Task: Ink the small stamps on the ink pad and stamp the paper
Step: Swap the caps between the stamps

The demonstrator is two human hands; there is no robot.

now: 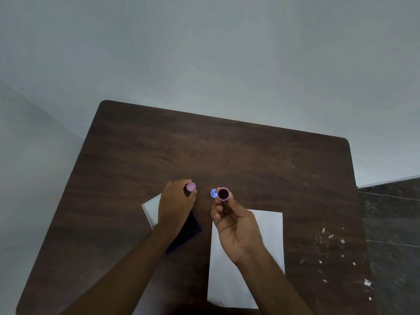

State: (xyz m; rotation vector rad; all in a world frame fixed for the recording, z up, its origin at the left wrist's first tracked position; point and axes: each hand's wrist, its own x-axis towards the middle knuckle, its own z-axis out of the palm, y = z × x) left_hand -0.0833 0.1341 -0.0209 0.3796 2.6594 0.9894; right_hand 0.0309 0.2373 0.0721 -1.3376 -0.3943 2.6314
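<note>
Stamps here are small, light, rigid plastic cylinders, likely easy to pinch by the side wall between thumb and fingertips, though smooth enough to slip. Largest, the dark brown wooden table point(227, 155) carries everything. On it, toward its near edge, lies the white sheet of paper point(270, 228), thin and floppy. Left of the paper, the dark ink pad in its white open case point(151, 208) sits partly under the left hand point(176, 205), which pinches a purple cap-like piece point(191, 186). The right hand point(236, 226), raised above the paper's far edge, grips the pink-rimmed round stamp point(223, 193), face up (dark inside). A small blue round stamp point(213, 193) rests just beyond the paper.
</note>
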